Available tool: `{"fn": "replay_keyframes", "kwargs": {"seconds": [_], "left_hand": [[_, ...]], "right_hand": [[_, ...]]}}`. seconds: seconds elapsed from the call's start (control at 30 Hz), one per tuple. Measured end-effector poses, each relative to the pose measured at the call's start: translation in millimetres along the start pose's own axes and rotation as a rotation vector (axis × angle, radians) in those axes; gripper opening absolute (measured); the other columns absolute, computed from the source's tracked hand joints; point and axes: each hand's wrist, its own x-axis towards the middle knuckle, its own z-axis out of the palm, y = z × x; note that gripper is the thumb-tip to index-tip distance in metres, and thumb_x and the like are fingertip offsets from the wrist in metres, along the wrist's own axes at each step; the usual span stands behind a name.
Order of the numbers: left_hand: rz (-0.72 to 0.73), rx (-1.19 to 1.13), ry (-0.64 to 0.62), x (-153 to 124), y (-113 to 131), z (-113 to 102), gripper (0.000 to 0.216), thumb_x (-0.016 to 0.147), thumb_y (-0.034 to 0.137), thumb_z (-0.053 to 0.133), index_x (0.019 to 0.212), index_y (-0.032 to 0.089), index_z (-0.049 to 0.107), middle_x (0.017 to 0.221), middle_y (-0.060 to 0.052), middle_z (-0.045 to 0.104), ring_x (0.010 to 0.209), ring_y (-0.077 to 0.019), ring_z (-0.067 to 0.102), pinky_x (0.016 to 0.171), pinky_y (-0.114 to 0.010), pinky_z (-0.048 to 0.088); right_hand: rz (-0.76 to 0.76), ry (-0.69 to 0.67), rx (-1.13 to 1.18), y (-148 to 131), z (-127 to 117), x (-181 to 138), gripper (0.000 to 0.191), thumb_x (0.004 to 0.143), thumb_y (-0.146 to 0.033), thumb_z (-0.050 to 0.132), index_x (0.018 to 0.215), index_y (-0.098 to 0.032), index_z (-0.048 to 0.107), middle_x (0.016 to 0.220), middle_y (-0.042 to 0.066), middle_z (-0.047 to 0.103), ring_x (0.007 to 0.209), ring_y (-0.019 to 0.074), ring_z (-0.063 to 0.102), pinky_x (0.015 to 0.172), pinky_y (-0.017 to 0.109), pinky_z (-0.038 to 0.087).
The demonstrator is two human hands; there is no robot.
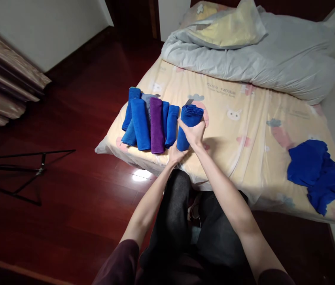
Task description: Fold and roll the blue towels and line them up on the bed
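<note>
A rolled blue towel stands tilted over the near edge of the bed, its coiled end facing up and a small grey tag sticking out. My right hand is wrapped round its upper side. Beneath its lower end my left hand grips the roll, fingers partly hidden behind it. Just left lie several rolled towels in a row, among them a purple towel, a blue towel and another blue towel. A greyish-blue one lies partly covered behind them.
A crumpled blue cloth lies at the right of the bed. A grey quilt and a yellow pillow are heaped at the far end. Black stand legs rest on the floor at left, near a curtain.
</note>
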Motion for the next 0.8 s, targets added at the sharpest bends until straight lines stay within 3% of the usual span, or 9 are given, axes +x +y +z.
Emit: {"fn": "replay_keyframes", "kwargs": {"seconds": [0.33, 0.6, 0.8], "left_hand": [[-0.024, 0.058, -0.023, -3.5, -2.8, 8.9, 0.048, 0.063, 0.03, 0.087, 0.104, 0.014, 0.068, 0.094, -0.006, 0.077, 0.09, -0.0272, 0.072, 0.083, -0.038, 0.059], [-0.009, 0.097, -0.009, -4.9, -2.6, 7.3, 0.049, 0.063, 0.032, 0.088, 0.104, 0.014, 0.068, 0.098, -0.008, 0.077, 0.093, -0.0295, 0.072, 0.084, -0.039, 0.059], [-0.02, 0.092, -0.008, -5.0, -2.8, 7.2, 0.049, 0.062, 0.029, 0.089, 0.103, 0.014, 0.068, 0.097, -0.009, 0.077, 0.096, -0.0315, 0.072, 0.086, -0.041, 0.06]], "right_hand": [[0.005, 0.041, -0.026, -10.7, -6.7, -3.2, 0.07, 0.072, -0.058, 0.087, 0.122, -0.014, 0.065, 0.11, 0.013, 0.077, 0.113, 0.0298, 0.072, 0.103, 0.045, 0.059], [0.026, 0.06, -0.058, -7.7, -5.0, -4.4, 0.069, 0.071, -0.053, 0.088, 0.125, -0.017, 0.064, 0.114, 0.013, 0.075, 0.107, 0.0285, 0.073, 0.101, 0.047, 0.059], [-0.011, 0.016, -0.095, -6.2, -5.5, -5.3, 0.069, 0.079, -0.056, 0.083, 0.129, -0.015, 0.061, 0.117, 0.014, 0.073, 0.116, 0.0277, 0.07, 0.104, 0.045, 0.056]]}}
